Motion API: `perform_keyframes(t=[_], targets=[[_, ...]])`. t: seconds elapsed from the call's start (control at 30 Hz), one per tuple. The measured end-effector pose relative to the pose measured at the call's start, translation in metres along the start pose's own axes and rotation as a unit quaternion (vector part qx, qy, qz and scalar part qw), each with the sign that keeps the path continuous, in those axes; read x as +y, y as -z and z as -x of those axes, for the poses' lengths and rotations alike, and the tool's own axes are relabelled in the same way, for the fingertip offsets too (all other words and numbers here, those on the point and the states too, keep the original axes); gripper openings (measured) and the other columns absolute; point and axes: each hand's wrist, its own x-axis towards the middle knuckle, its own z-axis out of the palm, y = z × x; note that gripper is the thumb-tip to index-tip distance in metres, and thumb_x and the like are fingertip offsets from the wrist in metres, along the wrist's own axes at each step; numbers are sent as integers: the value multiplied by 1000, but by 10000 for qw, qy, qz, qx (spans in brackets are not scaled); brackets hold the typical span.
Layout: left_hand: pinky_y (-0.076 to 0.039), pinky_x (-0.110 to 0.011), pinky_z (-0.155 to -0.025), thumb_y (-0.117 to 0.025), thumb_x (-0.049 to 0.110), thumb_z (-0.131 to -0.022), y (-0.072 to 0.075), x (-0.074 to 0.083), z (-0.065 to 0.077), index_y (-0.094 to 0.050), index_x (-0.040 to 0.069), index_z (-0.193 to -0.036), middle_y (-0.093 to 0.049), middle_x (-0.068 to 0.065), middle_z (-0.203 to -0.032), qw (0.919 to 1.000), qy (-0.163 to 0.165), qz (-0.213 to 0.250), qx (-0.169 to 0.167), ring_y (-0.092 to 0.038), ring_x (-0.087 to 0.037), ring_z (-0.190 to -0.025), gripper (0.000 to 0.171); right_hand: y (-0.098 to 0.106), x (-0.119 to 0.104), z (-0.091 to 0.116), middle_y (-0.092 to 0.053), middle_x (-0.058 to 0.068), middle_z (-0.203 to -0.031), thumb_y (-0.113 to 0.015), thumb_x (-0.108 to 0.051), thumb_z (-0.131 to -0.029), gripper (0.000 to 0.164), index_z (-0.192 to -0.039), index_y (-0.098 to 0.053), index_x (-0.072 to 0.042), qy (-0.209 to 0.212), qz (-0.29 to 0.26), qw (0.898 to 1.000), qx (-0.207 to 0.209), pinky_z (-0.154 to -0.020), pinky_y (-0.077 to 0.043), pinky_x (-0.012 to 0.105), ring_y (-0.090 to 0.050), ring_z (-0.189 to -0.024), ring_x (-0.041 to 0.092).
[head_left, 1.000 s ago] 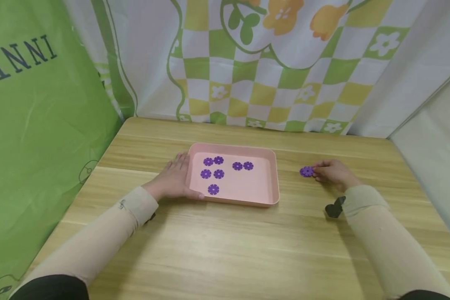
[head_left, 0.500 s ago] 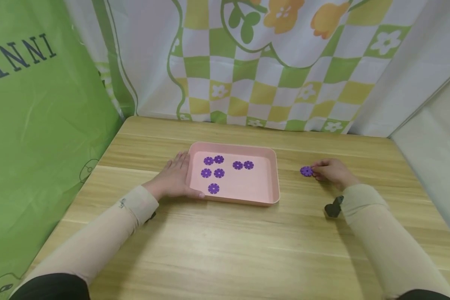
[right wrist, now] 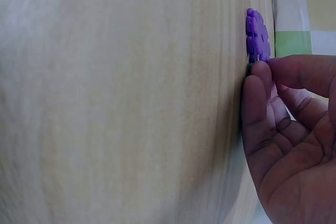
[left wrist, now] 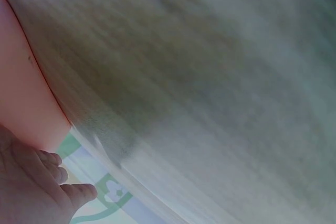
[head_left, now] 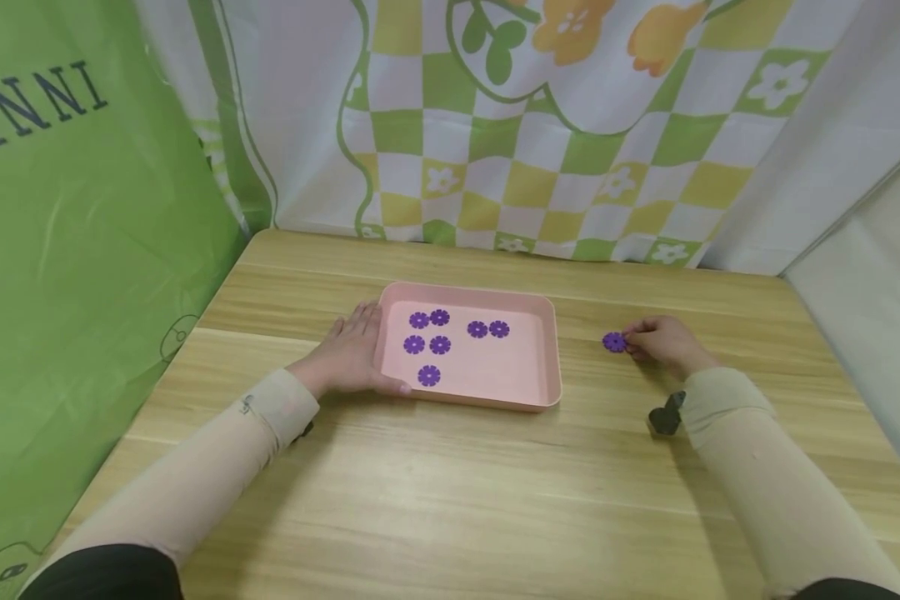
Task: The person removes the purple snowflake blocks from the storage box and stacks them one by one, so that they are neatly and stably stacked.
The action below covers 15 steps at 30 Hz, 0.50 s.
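My right hand [head_left: 665,344] pinches a purple flower-shaped snowflake disc [head_left: 613,342] by its edge, close over the table right of the tray. In the right wrist view the disc [right wrist: 258,36] looks thick, as if two layers lie together, with thumb and fingertips at its lower end. The pink tray [head_left: 495,398] lies in the middle of the table. Along its left side rests my left hand [head_left: 348,357], fingers straight and thumb at the near left corner. Several purple discs [head_left: 429,376] lie flat in the tray, mostly on the left; two sit side by side [head_left: 498,329] further right.
The wooden table [head_left: 465,500] reaches back to a checked, flowered curtain [head_left: 525,167]. Green fabric [head_left: 82,250] hangs at the left and a pale wall [head_left: 877,292] stands at the right. A dark wrist mount [head_left: 667,417] juts from the right cuff.
The purple piece in my right hand showed two offset edges a second ago and now looks like one aligned disc. Both hands and the tray stay in place; the head view shifts slightly.
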Motion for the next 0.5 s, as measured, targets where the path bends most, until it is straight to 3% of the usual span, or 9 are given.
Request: perform_keyframes(t=[0.5], targets=[[4, -59, -123, -73, 87, -64, -3, -3, -4, 7, -5, -161, 7, -22, -170, 10000, 68, 46, -8, 10, -36, -156, 156, 0, -2, 0, -67, 2, -94, -47, 2, -106, 29, -125, -48, 24, -71, 200, 9998, -32, -74, -58, 18, -61, -77, 0]])
